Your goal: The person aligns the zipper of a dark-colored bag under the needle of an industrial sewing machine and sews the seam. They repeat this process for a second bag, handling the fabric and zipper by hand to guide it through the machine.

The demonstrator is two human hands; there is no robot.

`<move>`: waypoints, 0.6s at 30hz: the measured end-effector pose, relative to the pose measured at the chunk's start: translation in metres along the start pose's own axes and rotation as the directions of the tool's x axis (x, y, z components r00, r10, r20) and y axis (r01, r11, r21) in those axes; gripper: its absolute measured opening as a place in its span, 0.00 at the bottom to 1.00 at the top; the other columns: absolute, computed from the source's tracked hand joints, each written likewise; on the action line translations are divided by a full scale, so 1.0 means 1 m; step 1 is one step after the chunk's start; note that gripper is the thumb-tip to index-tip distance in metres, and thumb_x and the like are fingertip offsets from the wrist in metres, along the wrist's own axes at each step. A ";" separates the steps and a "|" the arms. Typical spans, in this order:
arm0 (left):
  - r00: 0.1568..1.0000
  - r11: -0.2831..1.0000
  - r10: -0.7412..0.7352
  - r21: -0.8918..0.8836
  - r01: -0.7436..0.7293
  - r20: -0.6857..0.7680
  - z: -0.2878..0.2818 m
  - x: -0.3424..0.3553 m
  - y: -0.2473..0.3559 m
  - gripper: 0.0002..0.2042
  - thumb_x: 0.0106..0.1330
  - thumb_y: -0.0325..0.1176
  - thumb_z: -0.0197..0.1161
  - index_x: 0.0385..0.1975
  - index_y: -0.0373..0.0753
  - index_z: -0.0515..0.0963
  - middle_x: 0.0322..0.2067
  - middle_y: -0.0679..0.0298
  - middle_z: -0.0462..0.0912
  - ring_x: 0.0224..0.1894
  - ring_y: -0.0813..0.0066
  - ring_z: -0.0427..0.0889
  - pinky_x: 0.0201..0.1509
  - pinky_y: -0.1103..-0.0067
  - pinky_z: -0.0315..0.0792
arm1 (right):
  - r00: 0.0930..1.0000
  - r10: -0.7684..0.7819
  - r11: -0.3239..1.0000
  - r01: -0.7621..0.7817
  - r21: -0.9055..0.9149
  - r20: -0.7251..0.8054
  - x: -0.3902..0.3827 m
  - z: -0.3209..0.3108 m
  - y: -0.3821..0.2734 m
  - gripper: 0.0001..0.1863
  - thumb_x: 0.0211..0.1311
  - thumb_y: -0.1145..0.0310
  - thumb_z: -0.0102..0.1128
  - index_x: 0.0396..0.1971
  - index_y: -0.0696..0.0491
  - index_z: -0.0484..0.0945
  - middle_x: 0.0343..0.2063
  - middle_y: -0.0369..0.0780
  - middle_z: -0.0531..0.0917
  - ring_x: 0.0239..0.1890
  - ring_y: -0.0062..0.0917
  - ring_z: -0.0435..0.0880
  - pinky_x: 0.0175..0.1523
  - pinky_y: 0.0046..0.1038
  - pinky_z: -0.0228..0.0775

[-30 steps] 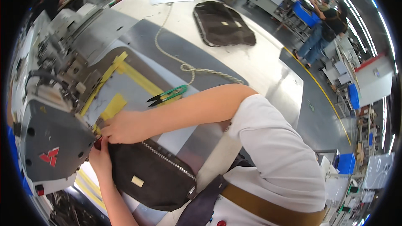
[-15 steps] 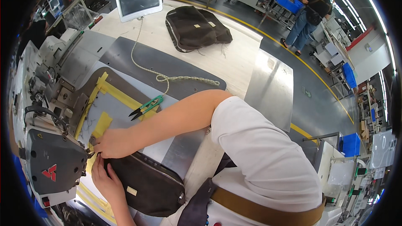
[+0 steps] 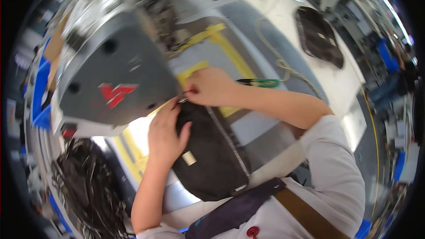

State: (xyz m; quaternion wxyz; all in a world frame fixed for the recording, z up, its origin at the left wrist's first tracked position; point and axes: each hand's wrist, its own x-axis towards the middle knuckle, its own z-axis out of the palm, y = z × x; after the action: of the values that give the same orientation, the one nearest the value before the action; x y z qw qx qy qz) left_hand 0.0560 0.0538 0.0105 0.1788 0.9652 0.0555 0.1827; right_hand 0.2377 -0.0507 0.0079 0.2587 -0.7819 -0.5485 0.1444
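While we pin the dark zippered pouch (image 3: 208,159) at the sewing machine head (image 3: 115,75) | left hand (image 3: 166,132) flat on it, right hand (image 3: 210,86) pinching its top edge | risk: fingertips near needle, blurred; fabric could slip on worktop (image 3: 261,128).

Pale rectangular label (image 3: 189,158) on dark bag (image 3: 212,168).

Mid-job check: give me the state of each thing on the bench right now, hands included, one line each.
Dark bag: flat on the bench, zipper closed, top end at the machine head.
Left hand: flat on the bag, pressing it down.
Right hand: pinching the bag's top end; grip detail blurred.
Sewing machine head: over the bag's top end.
Green snips: lying loose beyond the right hand.
Stacked dark bags: set aside, far right.
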 end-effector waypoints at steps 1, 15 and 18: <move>1.000 1.000 0.013 0.013 -0.012 -0.018 -0.002 -0.002 -0.002 0.21 0.52 0.32 0.68 0.45 0.31 0.75 0.52 0.52 0.76 0.52 0.52 0.76 0.57 0.67 0.70 | 1.000 -0.003 0.999 0.004 0.046 -0.019 0.003 0.002 0.003 0.11 0.49 0.59 0.61 0.22 0.53 0.80 0.25 0.41 0.81 0.30 0.38 0.82 0.36 0.38 0.73; 1.000 1.000 -0.008 0.013 0.008 -0.022 -0.004 -0.008 -0.007 0.21 0.51 0.31 0.69 0.44 0.32 0.75 0.51 0.55 0.77 0.52 0.57 0.77 0.56 0.69 0.71 | 0.996 0.084 0.988 -0.084 0.131 0.013 0.007 -0.003 -0.008 0.12 0.50 0.63 0.64 0.28 0.57 0.82 0.26 0.41 0.84 0.29 0.31 0.84 0.36 0.31 0.74; 1.000 1.000 -0.005 0.026 0.006 -0.027 -0.003 -0.007 -0.008 0.21 0.51 0.33 0.69 0.44 0.32 0.75 0.50 0.55 0.76 0.51 0.58 0.77 0.55 0.69 0.72 | 0.999 -0.036 0.990 0.031 -0.139 -0.032 -0.005 -0.004 -0.020 0.13 0.52 0.60 0.63 0.30 0.56 0.82 0.28 0.41 0.84 0.31 0.33 0.83 0.38 0.33 0.74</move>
State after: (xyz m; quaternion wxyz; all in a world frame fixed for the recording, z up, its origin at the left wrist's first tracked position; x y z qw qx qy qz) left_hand 0.0480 0.0604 0.0076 0.1659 0.9647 0.0631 0.1945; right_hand 0.2221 -0.0514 0.0222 0.2156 -0.7911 -0.5657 0.0881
